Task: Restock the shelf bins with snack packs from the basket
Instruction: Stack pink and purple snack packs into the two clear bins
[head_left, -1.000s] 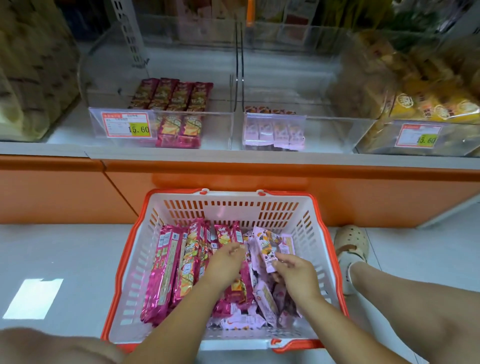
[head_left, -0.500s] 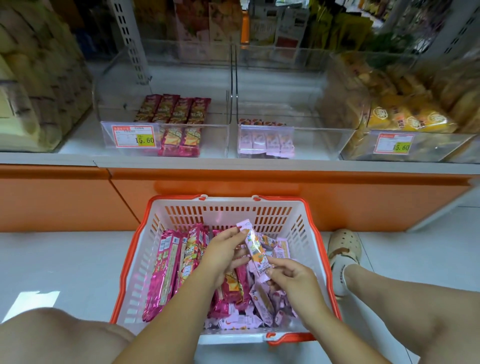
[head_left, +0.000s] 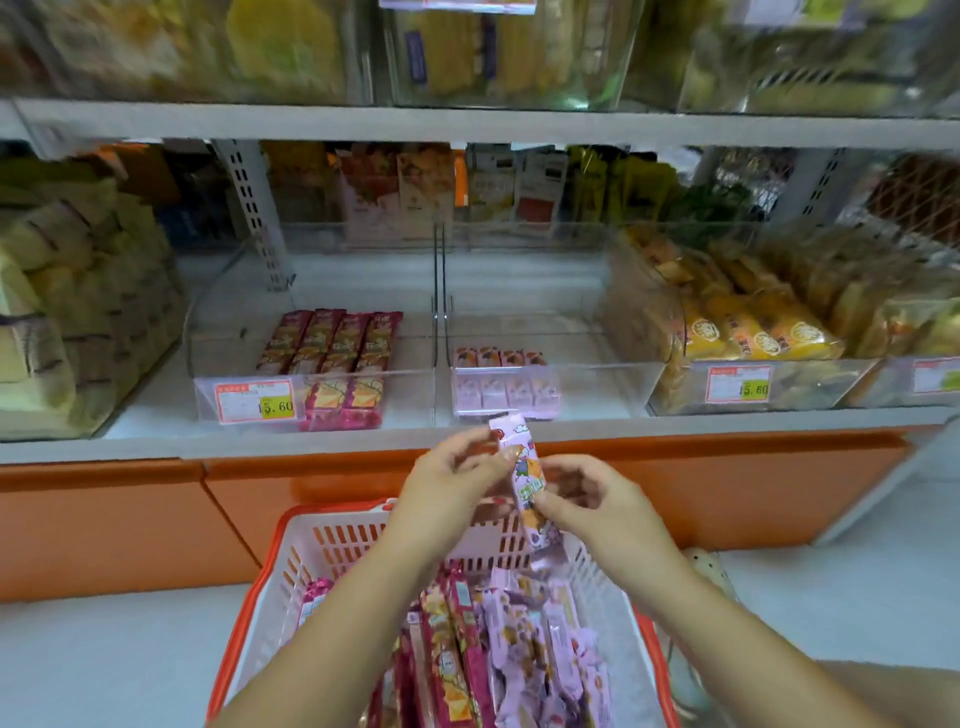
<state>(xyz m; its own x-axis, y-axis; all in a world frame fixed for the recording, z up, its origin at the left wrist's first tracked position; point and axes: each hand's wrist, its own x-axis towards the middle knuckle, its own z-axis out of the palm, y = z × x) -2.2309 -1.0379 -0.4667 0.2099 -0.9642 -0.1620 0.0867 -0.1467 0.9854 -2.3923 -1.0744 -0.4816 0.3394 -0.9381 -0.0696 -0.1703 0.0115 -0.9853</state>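
Lilac snack pack (head_left: 525, 475) over basket (head_left: 311, 551); L hand (head_left: 447, 501) & R hand (head_left: 597, 506) grips both pinching it.

An orange base panel (head_left: 104, 525) runs across the middle, with grey floor (head_left: 104, 665) below it. Pale wrapped cakes (head_left: 62, 291) sit at 9 o'clock and yellow bags (head_left: 748, 332) at 3 o'clock, near a price tag (head_left: 738, 383). A shoe (head_left: 709, 569) shows at 4 o'clock.
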